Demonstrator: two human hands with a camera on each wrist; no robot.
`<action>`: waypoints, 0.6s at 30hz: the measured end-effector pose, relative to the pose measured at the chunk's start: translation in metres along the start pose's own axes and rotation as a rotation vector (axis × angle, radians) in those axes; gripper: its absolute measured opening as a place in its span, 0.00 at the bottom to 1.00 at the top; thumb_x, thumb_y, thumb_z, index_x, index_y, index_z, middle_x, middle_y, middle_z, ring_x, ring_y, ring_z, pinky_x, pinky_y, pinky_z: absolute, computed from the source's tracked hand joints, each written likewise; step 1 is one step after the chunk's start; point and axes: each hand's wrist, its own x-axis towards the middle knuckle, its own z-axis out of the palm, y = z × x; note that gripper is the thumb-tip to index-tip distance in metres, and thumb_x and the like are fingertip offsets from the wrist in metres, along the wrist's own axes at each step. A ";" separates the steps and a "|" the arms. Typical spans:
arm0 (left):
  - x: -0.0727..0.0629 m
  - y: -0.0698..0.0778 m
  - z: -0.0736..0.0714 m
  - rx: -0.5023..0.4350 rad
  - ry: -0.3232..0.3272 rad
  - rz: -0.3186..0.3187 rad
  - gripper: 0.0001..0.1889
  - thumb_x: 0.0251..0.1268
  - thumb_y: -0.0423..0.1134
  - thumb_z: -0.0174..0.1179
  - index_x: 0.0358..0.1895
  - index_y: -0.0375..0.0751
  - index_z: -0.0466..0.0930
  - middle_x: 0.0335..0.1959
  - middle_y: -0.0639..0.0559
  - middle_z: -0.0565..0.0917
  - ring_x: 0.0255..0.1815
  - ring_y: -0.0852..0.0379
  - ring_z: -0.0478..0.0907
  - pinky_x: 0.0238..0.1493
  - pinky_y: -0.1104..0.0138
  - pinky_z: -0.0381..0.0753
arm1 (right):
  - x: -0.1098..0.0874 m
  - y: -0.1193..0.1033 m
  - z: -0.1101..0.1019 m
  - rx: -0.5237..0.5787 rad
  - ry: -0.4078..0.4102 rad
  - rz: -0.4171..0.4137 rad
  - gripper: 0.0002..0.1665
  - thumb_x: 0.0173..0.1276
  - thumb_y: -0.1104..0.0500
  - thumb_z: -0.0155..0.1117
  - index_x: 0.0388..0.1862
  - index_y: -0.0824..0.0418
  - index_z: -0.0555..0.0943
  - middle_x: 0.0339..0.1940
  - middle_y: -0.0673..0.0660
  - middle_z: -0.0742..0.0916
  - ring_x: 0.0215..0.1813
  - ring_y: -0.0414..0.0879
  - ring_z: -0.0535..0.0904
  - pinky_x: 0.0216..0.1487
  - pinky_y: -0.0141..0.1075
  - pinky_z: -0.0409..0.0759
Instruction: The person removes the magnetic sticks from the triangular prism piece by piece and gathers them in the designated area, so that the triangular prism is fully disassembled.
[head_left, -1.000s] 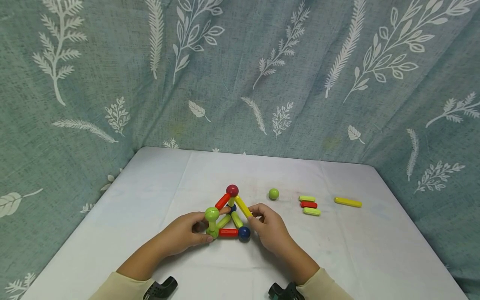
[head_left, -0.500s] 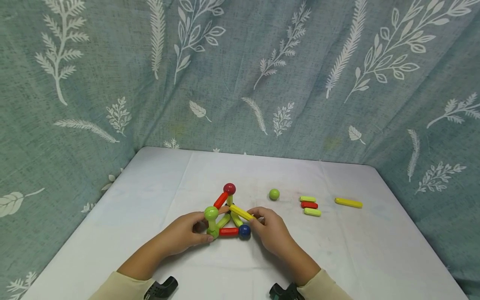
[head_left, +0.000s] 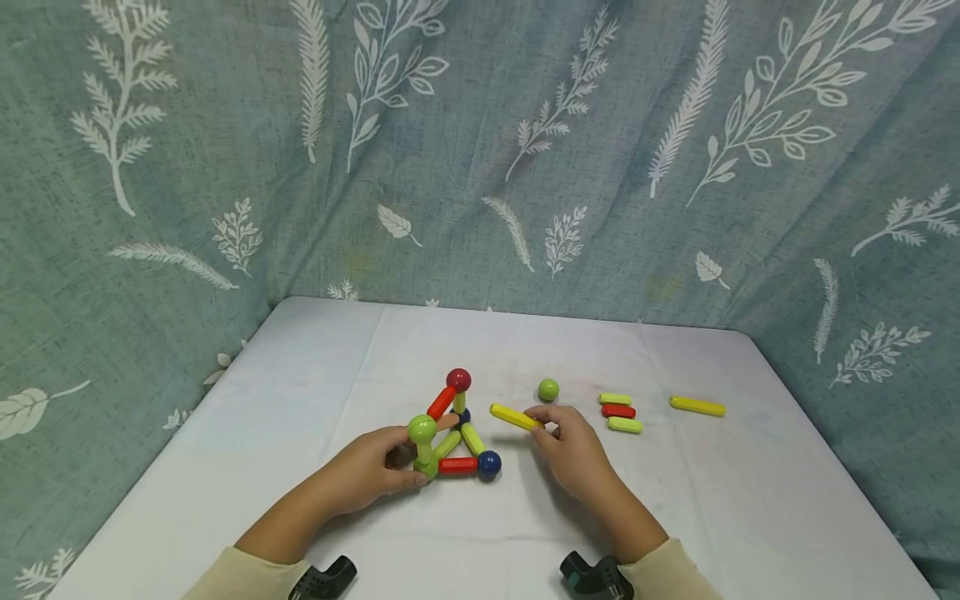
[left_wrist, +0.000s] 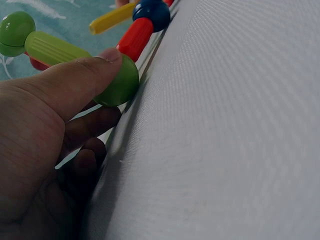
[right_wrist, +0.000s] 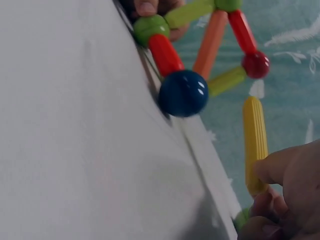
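Observation:
A toy frame of coloured rods and balls stands left of the middle of the table, with a red ball (head_left: 458, 380) at its top back and a blue ball (head_left: 489, 465) at its front right corner. My left hand (head_left: 375, 460) grips its front left corner; in the left wrist view the thumb presses on the lower green ball (left_wrist: 122, 85). From that ball a light green rod rises to a second green ball (head_left: 422, 429). To the right, my right hand (head_left: 572, 446) pinches one end of a yellow rod (head_left: 514, 416), whose free end points at the frame, apart from it.
Behind the right hand lies a loose green ball (head_left: 548, 389). Farther right are two short light green rods with a short red rod (head_left: 618, 410) between them, then another yellow rod (head_left: 697, 406). A patterned curtain (head_left: 465, 167) encloses the white table (head_left: 360, 333).
The yellow rod in my right hand has tilted down from beside the red ball, then moved right, away from the frame. My left hand keeps its grip in the same place.

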 end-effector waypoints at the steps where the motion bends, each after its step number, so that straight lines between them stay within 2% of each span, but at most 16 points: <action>1: 0.001 0.000 0.001 -0.001 -0.002 0.000 0.20 0.55 0.55 0.79 0.47 0.62 0.81 0.43 0.63 0.82 0.46 0.58 0.76 0.53 0.53 0.78 | 0.001 0.002 -0.004 -0.003 0.010 0.008 0.13 0.75 0.61 0.67 0.55 0.48 0.87 0.53 0.51 0.84 0.42 0.46 0.75 0.43 0.39 0.76; 5: 0.001 0.001 0.002 -0.004 0.000 -0.003 0.19 0.55 0.54 0.79 0.47 0.62 0.81 0.43 0.63 0.82 0.45 0.58 0.76 0.51 0.55 0.78 | 0.003 0.009 -0.019 -0.023 0.038 0.043 0.15 0.75 0.60 0.67 0.57 0.47 0.87 0.54 0.51 0.83 0.41 0.47 0.75 0.41 0.38 0.77; 10: 0.001 0.001 0.002 -0.002 0.004 -0.007 0.20 0.55 0.54 0.80 0.47 0.62 0.81 0.44 0.64 0.83 0.47 0.59 0.77 0.55 0.52 0.79 | 0.005 0.018 -0.039 -0.013 0.046 0.091 0.17 0.77 0.59 0.66 0.61 0.46 0.85 0.58 0.52 0.82 0.39 0.50 0.75 0.36 0.37 0.77; 16: 0.001 0.001 0.001 -0.001 0.003 -0.012 0.20 0.55 0.54 0.80 0.47 0.63 0.81 0.44 0.64 0.83 0.49 0.59 0.78 0.57 0.51 0.79 | 0.005 0.036 -0.067 -0.067 0.076 0.090 0.18 0.80 0.58 0.62 0.65 0.49 0.83 0.63 0.57 0.80 0.50 0.51 0.76 0.46 0.38 0.77; 18: 0.001 0.002 0.001 -0.001 0.005 -0.009 0.20 0.55 0.53 0.80 0.47 0.62 0.81 0.44 0.64 0.83 0.48 0.59 0.78 0.56 0.51 0.79 | 0.004 0.042 -0.079 -0.070 0.081 0.113 0.18 0.81 0.58 0.59 0.67 0.50 0.81 0.64 0.58 0.79 0.50 0.52 0.75 0.45 0.39 0.77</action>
